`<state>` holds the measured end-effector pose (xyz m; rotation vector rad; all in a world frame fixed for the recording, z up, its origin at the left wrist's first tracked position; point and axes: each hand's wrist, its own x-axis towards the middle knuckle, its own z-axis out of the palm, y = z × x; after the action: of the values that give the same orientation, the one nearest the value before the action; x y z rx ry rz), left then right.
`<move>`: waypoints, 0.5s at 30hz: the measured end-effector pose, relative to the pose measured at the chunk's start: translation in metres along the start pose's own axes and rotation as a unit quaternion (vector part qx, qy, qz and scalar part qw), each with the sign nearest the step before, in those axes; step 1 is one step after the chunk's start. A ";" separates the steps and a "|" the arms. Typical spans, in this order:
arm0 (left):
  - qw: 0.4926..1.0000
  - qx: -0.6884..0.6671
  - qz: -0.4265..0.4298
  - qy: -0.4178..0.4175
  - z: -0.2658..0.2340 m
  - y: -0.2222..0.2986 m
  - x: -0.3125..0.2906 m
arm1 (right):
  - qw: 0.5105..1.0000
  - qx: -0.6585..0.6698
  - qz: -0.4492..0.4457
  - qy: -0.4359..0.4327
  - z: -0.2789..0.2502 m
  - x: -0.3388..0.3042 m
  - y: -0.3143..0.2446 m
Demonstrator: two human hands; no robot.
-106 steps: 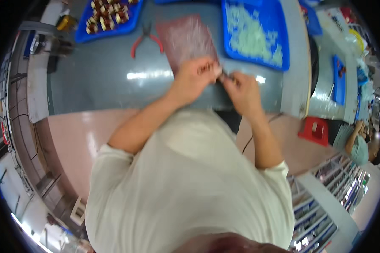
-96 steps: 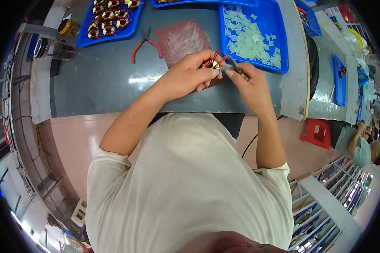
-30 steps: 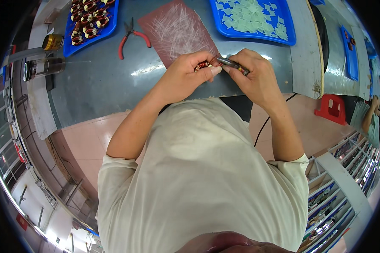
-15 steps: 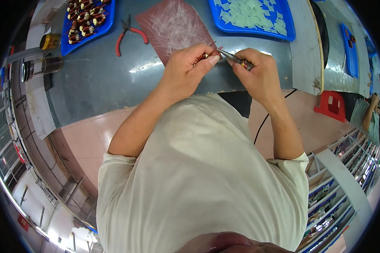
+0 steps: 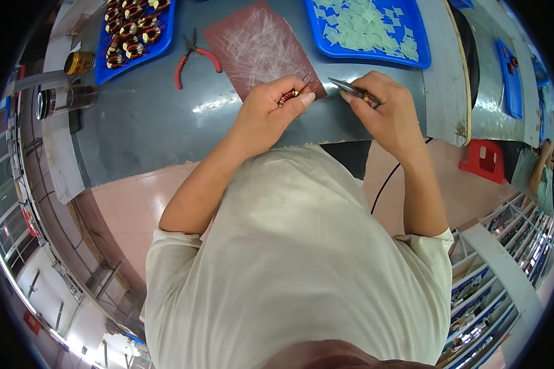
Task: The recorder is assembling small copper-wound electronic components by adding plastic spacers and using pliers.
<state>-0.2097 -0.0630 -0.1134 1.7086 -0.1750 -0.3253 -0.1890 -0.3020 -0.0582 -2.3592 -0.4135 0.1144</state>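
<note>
My left hand (image 5: 261, 117) is closed on a small ring coil (image 5: 288, 97) wound with copper-coloured wire. Thin reddish wire ends stick out past its thumb and fingertips. To the right, my right hand (image 5: 389, 114) grips needle-nose pliers (image 5: 346, 85), their handles mostly hidden in the palm. The pliers' tip points left toward the coil, with a small gap between them. Both hands are above the near part of a brown-red sheet (image 5: 261, 52) covered in pale scratches or thin strands, and the grey metal tabletop (image 5: 191, 132).
Red-handled cutters (image 5: 194, 56) lie left of the sheet. A blue tray (image 5: 108, 75) of similar coils stands at far left, near a clear jar (image 5: 68, 101) and a yellow-brown jar (image 5: 80, 63). Another blue tray (image 5: 366, 56) holds pale green squares. A red stool (image 5: 483, 161) stands at right.
The pliers have pulled back from the coil's wire ends, and my right hand has shifted slightly right. My left hand still holds the coil. The whole view has shifted a little.
</note>
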 end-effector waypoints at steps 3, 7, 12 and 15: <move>0.999 -0.031 0.007 0.011 0.002 0.005 0.001 | 0.998 -0.011 -0.063 0.001 0.004 0.006 0.001; 1.000 -0.010 -0.001 -0.014 0.001 0.004 0.005 | 0.998 -0.007 -0.069 0.005 0.009 0.008 -0.001; 0.999 0.029 0.026 -0.018 -0.001 0.004 0.006 | 0.998 -0.024 -0.055 -0.022 0.011 0.006 0.000; 1.000 0.015 0.021 -0.015 0.002 0.004 0.005 | 0.997 -0.024 -0.069 -0.006 0.011 0.005 0.001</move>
<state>-0.2051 -0.0667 -0.1102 1.7283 -0.2392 -0.3184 -0.1857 -0.2943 -0.0668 -2.3703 -0.5902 0.0546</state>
